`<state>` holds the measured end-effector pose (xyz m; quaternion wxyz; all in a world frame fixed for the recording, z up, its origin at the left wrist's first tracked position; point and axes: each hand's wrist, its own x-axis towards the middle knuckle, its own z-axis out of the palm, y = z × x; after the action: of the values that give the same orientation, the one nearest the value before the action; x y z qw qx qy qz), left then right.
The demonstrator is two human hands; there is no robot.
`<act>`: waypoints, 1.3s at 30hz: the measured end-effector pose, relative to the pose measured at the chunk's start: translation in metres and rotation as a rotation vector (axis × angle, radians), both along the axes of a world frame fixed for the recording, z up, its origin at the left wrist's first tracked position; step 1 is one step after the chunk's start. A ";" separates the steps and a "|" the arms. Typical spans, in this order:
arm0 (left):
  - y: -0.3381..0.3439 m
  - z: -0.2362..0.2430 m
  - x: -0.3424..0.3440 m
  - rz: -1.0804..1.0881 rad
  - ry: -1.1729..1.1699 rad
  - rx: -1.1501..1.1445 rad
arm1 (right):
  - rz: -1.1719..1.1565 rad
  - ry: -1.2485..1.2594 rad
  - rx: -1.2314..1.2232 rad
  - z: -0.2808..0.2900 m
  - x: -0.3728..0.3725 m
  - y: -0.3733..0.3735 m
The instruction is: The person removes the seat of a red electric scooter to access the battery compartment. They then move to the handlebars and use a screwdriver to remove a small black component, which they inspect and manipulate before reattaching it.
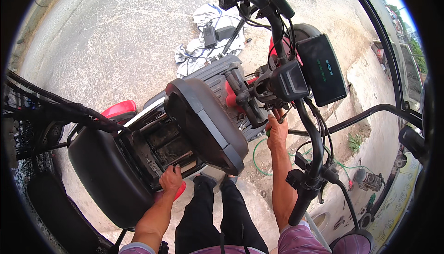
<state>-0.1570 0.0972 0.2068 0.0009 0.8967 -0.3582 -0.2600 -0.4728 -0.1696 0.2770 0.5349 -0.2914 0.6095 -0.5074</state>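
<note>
I stand beside an electric tricycle with its black front seat (206,129) tilted up. Below the seat lies an uncovered compartment (162,145) with dark parts inside. My left hand (171,179) is closed at the compartment's near edge; a small dark piece shows at its fingertips, too little to name. My right hand (277,131) reaches under the handlebar (314,138), beside the steering column. Its fingers are closed round a green-handled tool (268,133), mostly hidden by the hand. The display (322,70) above it is lit.
A black rear seat (108,175) is at the left. Beyond the grey footboard (217,76), a white cloth (208,22) on the ground bears a black charger-like box (210,36) and cables. A green hose (255,161) runs over the ground at right. Black frame bars (370,113) surround the front.
</note>
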 end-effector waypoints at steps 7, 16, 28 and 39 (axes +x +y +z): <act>0.005 -0.005 -0.001 0.004 -0.002 -0.028 | 0.108 -0.130 0.020 -0.032 -0.010 -0.017; 0.005 -0.004 -0.002 0.006 -0.017 -0.060 | 0.170 -0.380 0.118 -0.020 0.000 -0.008; 0.008 -0.007 -0.003 0.016 -0.036 -0.150 | 0.247 -0.620 0.046 -0.014 0.011 0.024; -0.003 0.019 -0.034 -0.069 0.327 -0.688 | 0.106 -0.463 0.124 0.042 -0.027 0.071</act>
<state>-0.1907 0.0938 0.2259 0.3501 0.7780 -0.4498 -0.2643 -0.4996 -0.0982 0.3192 0.7030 -0.1656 0.4846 -0.4935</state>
